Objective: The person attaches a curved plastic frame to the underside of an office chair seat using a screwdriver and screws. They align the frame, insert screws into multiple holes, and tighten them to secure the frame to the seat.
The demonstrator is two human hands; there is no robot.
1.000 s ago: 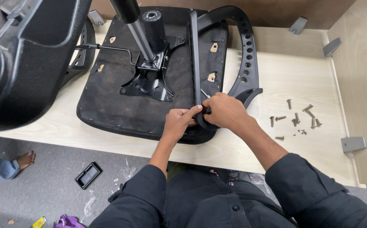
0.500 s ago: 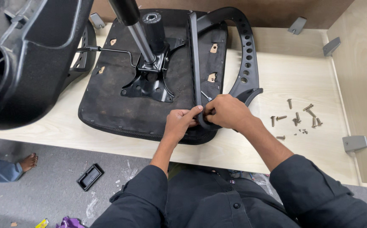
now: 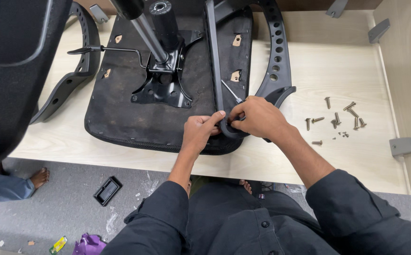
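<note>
I see left hand and right hand pinching armrest bracket on seat underside; slipping grip risks misaligning it.

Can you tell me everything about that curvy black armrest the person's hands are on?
The black armrest looks like hard plastic. It is a curved loop with a row of holes along its outer bar, lying on the upturned seat base and the pale table. The left hand and right hand pinch its near corner, where a thin metal tool sticks out.

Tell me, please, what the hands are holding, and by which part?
Both the left hand and right hand grip the black armrest at its curved lower end, on the seat; the right also pinches a thin tool.
</note>
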